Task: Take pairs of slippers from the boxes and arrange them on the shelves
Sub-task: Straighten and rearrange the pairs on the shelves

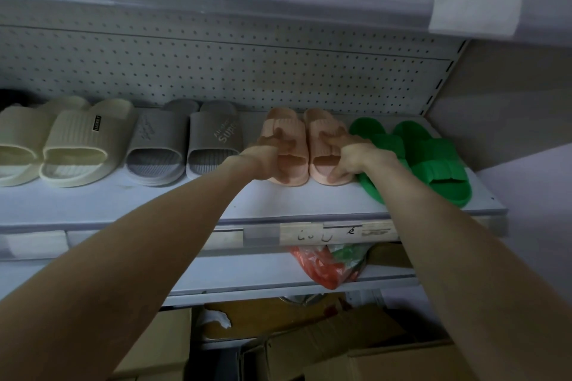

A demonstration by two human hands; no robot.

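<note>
Your fingers [280, 135] curl over the straps. Your left hand [272, 158] grips the left pink slipper [280, 117] and your right hand [359, 158] the right pink slipper [322, 119]. Both sit on the shelf [278, 204], between the grey pair [213, 139] and the green pair [433, 158].

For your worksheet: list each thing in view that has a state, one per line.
Pink slippers, side by side on shelf, held.
Left hand, grips one.
Right hand, grips the other.
Green slippers, set down.
Grey slippers, set down.
Cream slippers, set down.

Dim pegboard panel [216, 71]; plain grey wall [510, 108]
</note>
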